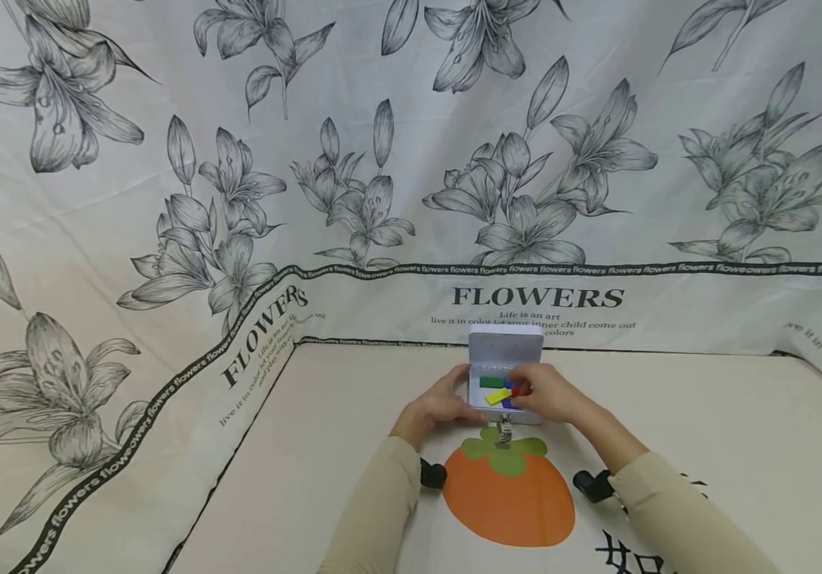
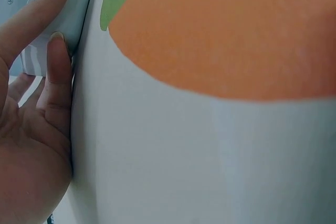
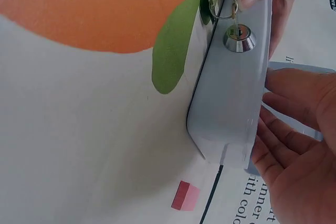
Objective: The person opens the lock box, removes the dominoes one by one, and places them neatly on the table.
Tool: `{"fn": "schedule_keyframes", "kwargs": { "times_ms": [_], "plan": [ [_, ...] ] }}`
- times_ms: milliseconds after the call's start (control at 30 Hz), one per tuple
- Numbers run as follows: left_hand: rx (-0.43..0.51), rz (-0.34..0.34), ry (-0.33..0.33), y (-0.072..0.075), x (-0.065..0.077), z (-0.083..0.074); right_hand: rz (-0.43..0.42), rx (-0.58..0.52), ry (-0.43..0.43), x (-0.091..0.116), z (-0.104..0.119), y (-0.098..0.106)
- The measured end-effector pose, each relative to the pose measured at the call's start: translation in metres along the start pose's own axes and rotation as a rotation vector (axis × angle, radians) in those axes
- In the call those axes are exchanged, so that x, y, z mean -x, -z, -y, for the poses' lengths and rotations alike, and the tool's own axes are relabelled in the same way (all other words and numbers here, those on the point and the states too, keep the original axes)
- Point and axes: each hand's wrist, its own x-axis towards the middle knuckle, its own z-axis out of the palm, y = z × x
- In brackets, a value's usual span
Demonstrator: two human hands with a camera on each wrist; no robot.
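Note:
A small white metal box (image 1: pixel 502 414) stands on the table with its lid (image 1: pixel 505 348) raised. My left hand (image 1: pixel 446 399) grips the box's left side; in the left wrist view its thumb lies across the front edge. Inside are a green block (image 1: pixel 491 382), a tilted yellow block (image 1: pixel 498 396) and some blue. My right hand (image 1: pixel 545 391) reaches over the right wall with fingers bent, and a red block (image 1: pixel 521 391) shows at its fingertips. I cannot tell whether they pinch it, as the wall hides the tips in the right wrist view.
A lock (image 3: pixel 240 38) with a key and ring (image 3: pixel 223 6) sits on the box's front. A pink-red block (image 3: pixel 185 196) lies on the table beside the box. The tablecloth (image 1: pixel 296 446) carries an orange persimmon print (image 1: pixel 511 502). Flowered curtain (image 1: pixel 382 303) surrounds the table.

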Motion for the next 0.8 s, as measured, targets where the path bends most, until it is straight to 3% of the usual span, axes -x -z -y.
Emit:
{"fn": "schedule_keyframes", "kwargs": {
  "times_ms": [367, 800],
  "plan": [
    [0.002, -0.023, -0.001, -0.001, 0.001, -0.001, 0.048, 0.036, -0.001, -0.008, 0.001, -0.004],
    [0.01, -0.029, -0.012, -0.001, -0.003, 0.001, 0.018, 0.071, 0.029, -0.018, 0.002, -0.013]
  ]
}}
